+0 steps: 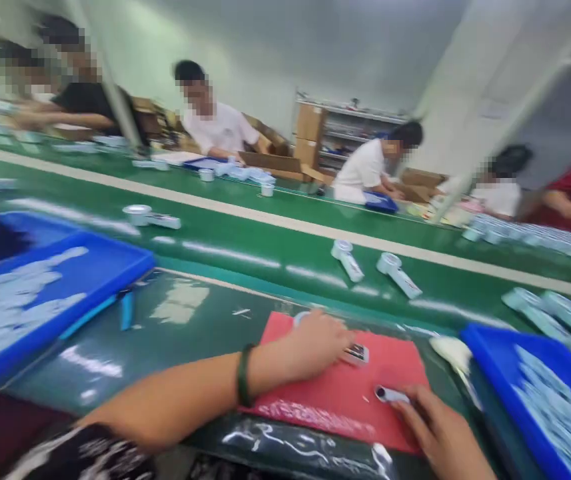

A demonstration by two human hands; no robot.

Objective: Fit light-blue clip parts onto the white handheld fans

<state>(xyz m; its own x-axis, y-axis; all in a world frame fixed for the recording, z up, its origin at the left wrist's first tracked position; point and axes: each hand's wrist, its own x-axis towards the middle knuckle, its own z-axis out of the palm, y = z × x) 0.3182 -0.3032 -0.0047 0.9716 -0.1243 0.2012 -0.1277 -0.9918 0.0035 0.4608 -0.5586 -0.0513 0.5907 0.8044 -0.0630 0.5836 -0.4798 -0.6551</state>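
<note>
My left hand (318, 343) rests over a pale blue device on the red mat (395, 363). Its fingers are bent around the device, whose end with a dark, framed opening (358, 353) sticks out to the right. At the mat's right side, my right hand (432, 420) pinches a small pale cylindrical piece (390, 395) between thumb and fingers. That piece has a dark round end pointing left.
Blue trays of pale blue parts stand at left (115, 257) and right (495, 393). Beyond, a green conveyor (245, 243) carries several pale blue devices. A white tool (452, 353) lies beside the right tray. Several people work across the conveyor.
</note>
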